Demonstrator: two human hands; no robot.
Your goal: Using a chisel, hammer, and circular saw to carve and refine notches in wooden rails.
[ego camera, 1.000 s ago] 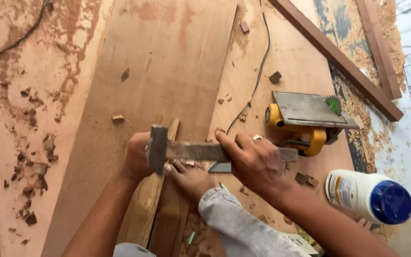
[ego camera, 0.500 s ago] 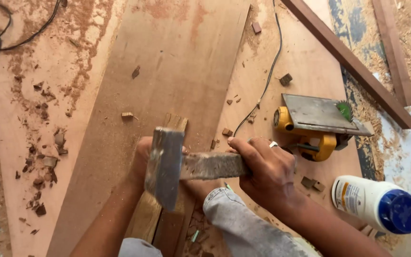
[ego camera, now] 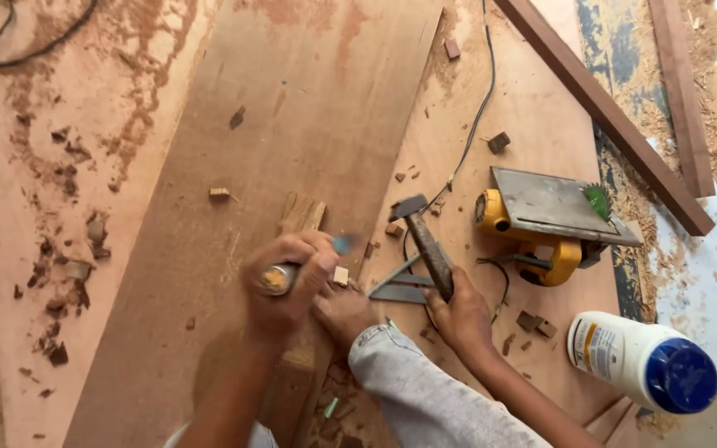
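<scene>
Across the whole work surface lies a wide reddish-brown plywood sheet (ego camera: 309, 124), dusted with sawdust and small wood chips. Right of it rests a yellow circular saw with a grey metal base plate (ego camera: 545, 220), its thin black cord (ego camera: 473, 124) running up the sheet, and near the lower right corner lies a white plastic bottle with a blue cap (ego camera: 641, 361) on its side. At the middle, a narrow rough wooden strip (ego camera: 299, 217) lies on the plywood, pinned by a bare foot (ego camera: 346, 311). The right hand (ego camera: 460, 318) is wrapped tightly round the handle of a steel-headed hammer (ego camera: 425, 241), held raised just above a flat metal try square (ego camera: 400, 286). The left hand (ego camera: 286, 282) is clenched round a wooden-handled chisel (ego camera: 280, 278), its tip at the strip beside a tiny pale wood block (ego camera: 341, 275).
</scene>
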